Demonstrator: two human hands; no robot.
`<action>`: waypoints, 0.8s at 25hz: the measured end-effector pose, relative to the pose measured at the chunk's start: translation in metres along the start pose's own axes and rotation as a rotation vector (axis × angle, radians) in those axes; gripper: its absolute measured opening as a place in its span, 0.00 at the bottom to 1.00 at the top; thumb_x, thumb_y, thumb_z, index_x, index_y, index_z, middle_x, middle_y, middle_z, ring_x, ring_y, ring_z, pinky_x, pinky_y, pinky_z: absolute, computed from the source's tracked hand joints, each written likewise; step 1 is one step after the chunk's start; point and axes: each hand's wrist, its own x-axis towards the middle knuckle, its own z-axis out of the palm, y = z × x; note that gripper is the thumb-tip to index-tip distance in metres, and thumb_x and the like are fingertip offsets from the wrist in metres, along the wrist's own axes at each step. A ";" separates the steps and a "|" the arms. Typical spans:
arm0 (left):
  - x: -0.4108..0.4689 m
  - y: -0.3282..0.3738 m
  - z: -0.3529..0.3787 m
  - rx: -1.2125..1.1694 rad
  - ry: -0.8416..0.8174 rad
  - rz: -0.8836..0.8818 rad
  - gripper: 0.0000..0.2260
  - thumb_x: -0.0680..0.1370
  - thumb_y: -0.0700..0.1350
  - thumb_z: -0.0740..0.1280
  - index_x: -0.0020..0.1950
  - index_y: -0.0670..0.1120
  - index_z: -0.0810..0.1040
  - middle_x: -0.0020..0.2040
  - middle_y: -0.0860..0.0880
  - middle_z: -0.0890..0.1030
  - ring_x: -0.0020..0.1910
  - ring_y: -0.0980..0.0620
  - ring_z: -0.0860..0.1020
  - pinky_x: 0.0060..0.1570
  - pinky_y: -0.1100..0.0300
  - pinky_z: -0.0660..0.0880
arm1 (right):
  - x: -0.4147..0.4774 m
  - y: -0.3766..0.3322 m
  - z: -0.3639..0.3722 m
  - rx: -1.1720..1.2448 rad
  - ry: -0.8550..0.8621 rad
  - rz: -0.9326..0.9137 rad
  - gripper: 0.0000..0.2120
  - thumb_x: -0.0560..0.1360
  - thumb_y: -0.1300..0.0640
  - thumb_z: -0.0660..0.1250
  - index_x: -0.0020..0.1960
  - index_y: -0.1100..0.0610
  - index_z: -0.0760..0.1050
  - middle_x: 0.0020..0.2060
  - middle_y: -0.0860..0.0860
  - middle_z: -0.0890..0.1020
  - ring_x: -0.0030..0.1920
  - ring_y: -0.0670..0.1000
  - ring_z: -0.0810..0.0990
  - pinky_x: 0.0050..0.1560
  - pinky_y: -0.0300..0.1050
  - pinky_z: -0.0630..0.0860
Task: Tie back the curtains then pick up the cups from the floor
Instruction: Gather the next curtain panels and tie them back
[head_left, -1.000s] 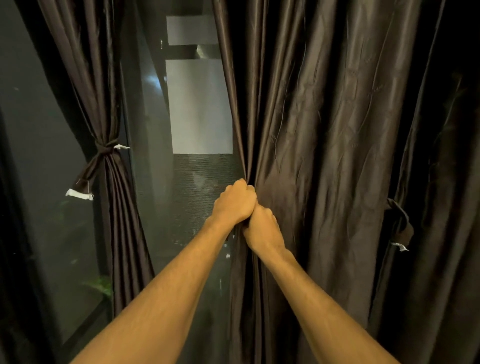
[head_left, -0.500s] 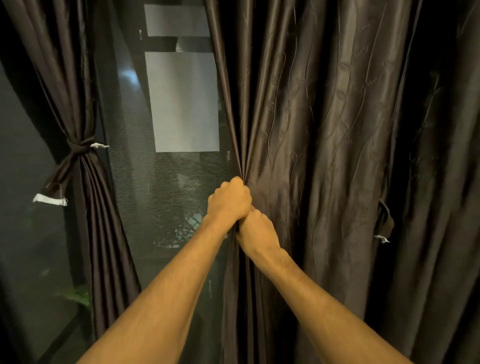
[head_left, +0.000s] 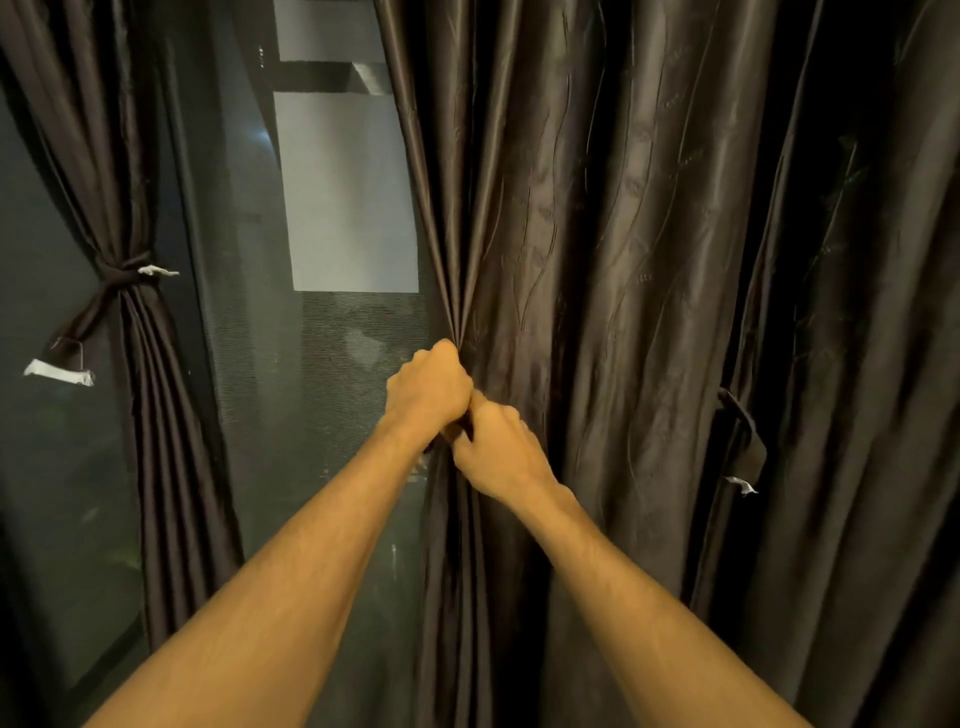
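The left curtain (head_left: 156, 441) hangs gathered by a knotted strap (head_left: 122, 275). Left hand (head_left: 428, 387) and right hand (head_left: 498, 452), fists touching, both clutch the right curtain (head_left: 597, 260) at its edge; best sweep every fold rightward to the loose strap (head_left: 750, 447) before looping. Two curtains, two straps; no cups visible.

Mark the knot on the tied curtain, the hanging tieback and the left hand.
knot (head_left: 120, 275): head view, middle of the wrapped band.
tieback (head_left: 753, 441): head view, on its dark hanging loop.
left hand (head_left: 428, 389): head view, back of the hand, which grips the curtain (head_left: 571, 260).
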 end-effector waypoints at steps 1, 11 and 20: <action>0.000 0.001 0.000 0.002 -0.002 -0.013 0.05 0.81 0.43 0.56 0.51 0.43 0.69 0.59 0.38 0.75 0.56 0.38 0.74 0.49 0.49 0.67 | -0.004 0.004 -0.005 -0.011 0.058 -0.013 0.18 0.78 0.53 0.64 0.67 0.53 0.71 0.56 0.53 0.82 0.55 0.56 0.80 0.52 0.53 0.78; -0.002 0.008 0.005 -0.032 0.025 -0.048 0.04 0.81 0.43 0.55 0.48 0.43 0.66 0.58 0.38 0.74 0.55 0.37 0.74 0.48 0.50 0.66 | -0.015 0.076 -0.049 -0.071 1.022 0.422 0.35 0.64 0.44 0.78 0.63 0.57 0.67 0.61 0.57 0.70 0.58 0.59 0.70 0.57 0.55 0.66; 0.002 0.028 0.014 -0.043 0.027 -0.021 0.08 0.81 0.43 0.55 0.55 0.40 0.70 0.58 0.38 0.75 0.55 0.37 0.74 0.51 0.48 0.69 | 0.022 0.092 -0.049 0.179 0.454 0.522 0.35 0.75 0.45 0.70 0.73 0.56 0.58 0.65 0.57 0.75 0.70 0.60 0.67 0.70 0.57 0.58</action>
